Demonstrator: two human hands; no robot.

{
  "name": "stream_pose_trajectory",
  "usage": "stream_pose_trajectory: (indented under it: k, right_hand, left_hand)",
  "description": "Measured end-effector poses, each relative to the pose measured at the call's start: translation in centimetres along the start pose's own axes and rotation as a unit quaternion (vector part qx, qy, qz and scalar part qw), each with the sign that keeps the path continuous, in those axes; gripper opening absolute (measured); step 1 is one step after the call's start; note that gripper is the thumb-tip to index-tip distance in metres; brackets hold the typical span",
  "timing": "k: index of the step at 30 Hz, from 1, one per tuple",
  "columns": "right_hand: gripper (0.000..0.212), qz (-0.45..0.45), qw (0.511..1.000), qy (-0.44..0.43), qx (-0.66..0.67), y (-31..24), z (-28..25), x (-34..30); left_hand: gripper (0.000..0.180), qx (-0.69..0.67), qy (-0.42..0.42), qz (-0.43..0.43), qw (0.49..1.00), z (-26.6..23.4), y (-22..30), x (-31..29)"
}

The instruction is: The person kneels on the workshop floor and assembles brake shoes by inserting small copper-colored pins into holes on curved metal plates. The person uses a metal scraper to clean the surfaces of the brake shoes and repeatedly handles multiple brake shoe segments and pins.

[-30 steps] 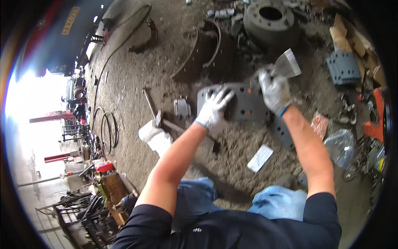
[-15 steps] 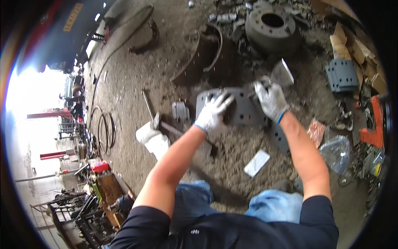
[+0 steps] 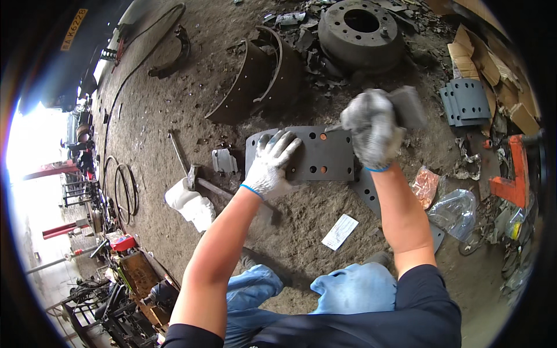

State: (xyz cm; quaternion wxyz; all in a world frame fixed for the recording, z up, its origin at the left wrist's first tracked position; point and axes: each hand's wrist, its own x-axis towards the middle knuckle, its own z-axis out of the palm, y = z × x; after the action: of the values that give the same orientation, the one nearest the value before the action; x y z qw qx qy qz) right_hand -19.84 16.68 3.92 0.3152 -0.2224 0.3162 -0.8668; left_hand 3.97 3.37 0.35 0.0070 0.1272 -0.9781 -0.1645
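My left hand, in a white work glove, lies with fingers outstretched on the left part of a dark grey curved brake lining. The lining has rows of holes, and copper-coloured rivets show in a few of them. Over its right end, my gloved right hand is closed around a grey, flat, block-like thing, smeared by motion. A thin tip pokes out on the hand's other side; I cannot tell whether it belongs to the same thing. Another holed lining lies partly beneath my right wrist.
Two curved brake shoes and a round brake drum lie beyond. To the left are a hammer, a white wrapping and a small grey block. Stacked linings, bagged copper-coloured pieces and an orange stand are right.
The view has shifted, so the floor things appear further left. My right hand has turned and closed more tightly, and the grey thing has swung with it. My left hand stays on the lining.
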Motion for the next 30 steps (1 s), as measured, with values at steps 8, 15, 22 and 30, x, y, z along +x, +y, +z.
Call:
stream_pose_trajectory:
  k: [8,15,22,30]
  right_hand:
    - [0.014,0.007,0.995,0.093,0.042,3.9,-2.4,-0.6]
    - [0.020,0.025,0.995,0.096,0.006,3.6,-1.0,-0.5]
    - [0.023,-0.011,0.997,0.027,-0.073,5.4,-2.9,-0.1]
    - [0.018,0.041,0.990,0.135,-0.008,6.9,-1.9,-1.2]
  left_hand:
    - [0.117,0.001,0.002,0.019,1.000,0.5,-0.5,1.0]
    - [0.119,-0.003,-0.045,-0.011,0.999,0.2,0.4,0.5]
    - [0.114,-0.001,-0.040,-0.019,0.999,-0.1,0.1,0.5]
    - [0.117,-0.003,-0.034,-0.033,0.999,-0.2,0.1,1.2]
